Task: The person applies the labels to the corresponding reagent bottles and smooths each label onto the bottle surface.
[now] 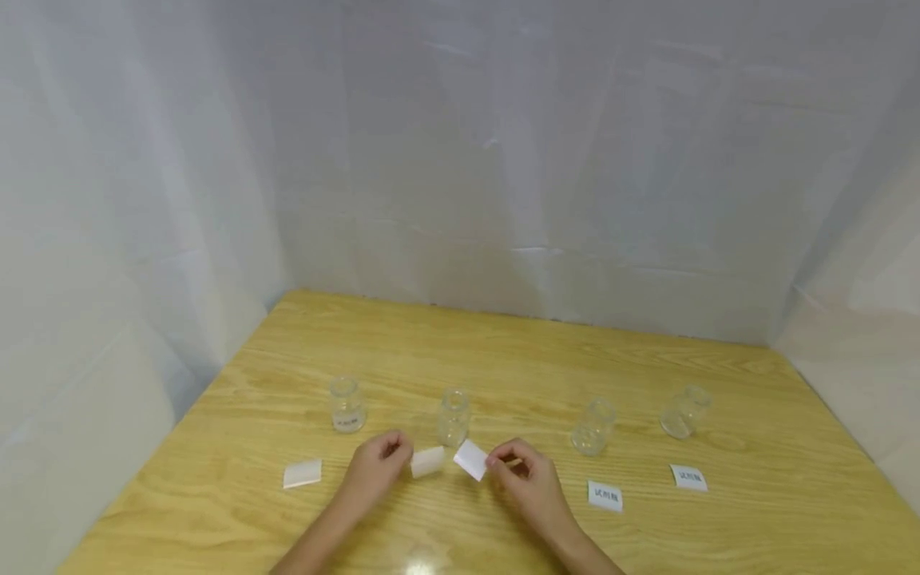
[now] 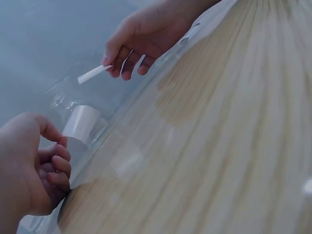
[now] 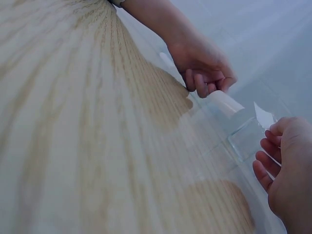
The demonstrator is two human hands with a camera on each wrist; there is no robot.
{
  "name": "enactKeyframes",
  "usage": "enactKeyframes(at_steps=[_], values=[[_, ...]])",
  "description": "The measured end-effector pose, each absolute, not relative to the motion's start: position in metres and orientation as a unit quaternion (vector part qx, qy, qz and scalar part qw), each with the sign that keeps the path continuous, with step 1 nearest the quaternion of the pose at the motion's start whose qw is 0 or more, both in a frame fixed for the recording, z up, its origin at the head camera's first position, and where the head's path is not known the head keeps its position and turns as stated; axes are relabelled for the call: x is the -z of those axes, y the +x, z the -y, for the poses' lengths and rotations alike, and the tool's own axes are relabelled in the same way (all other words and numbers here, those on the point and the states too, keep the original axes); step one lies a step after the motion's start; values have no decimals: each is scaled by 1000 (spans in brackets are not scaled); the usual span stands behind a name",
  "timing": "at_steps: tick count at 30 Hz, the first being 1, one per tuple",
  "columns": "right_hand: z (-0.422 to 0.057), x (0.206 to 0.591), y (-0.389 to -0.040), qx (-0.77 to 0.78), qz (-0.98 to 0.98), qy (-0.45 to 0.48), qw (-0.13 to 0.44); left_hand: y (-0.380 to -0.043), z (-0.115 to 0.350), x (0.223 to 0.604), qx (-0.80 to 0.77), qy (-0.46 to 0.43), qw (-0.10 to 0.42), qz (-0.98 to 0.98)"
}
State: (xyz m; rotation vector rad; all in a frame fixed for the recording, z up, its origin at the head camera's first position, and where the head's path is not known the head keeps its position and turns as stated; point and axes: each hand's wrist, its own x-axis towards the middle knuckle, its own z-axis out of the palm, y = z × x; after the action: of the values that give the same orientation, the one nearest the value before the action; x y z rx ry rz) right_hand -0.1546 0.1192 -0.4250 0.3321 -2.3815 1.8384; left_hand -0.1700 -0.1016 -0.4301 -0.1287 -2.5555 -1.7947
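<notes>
In the head view my left hand pinches the edge of a curled off-white backing paper between thumb and index finger. My right hand holds a small white label by one corner, its blank side showing. The two pieces are apart, with a narrow gap between them. Just behind them a clear glass bottle stands upright on the table. The left wrist view shows the backing paper bent into a curve at the fingertips. From the right wrist, the label appears tilted up.
At the left stands a glass bottle with a printed label, and a loose off-white paper lies before it. Two more bottles, one nearer and one farther right, have printed labels in front. White sheeting encloses the wooden table.
</notes>
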Motion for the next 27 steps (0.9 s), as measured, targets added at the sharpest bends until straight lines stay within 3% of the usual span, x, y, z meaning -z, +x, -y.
enactKeyframes(at_steps=[6, 15, 27], values=[[-123, 441, -161, -616, 778, 111, 59, -171, 113, 432, 487, -86, -21, 869], [-124, 441, -161, -614, 780, 111, 53, -172, 120, 436, 297, -139, 88, 940], [-124, 443, -162, -618, 777, 111, 46, -174, 123, 439, 283, -143, 150, 937]])
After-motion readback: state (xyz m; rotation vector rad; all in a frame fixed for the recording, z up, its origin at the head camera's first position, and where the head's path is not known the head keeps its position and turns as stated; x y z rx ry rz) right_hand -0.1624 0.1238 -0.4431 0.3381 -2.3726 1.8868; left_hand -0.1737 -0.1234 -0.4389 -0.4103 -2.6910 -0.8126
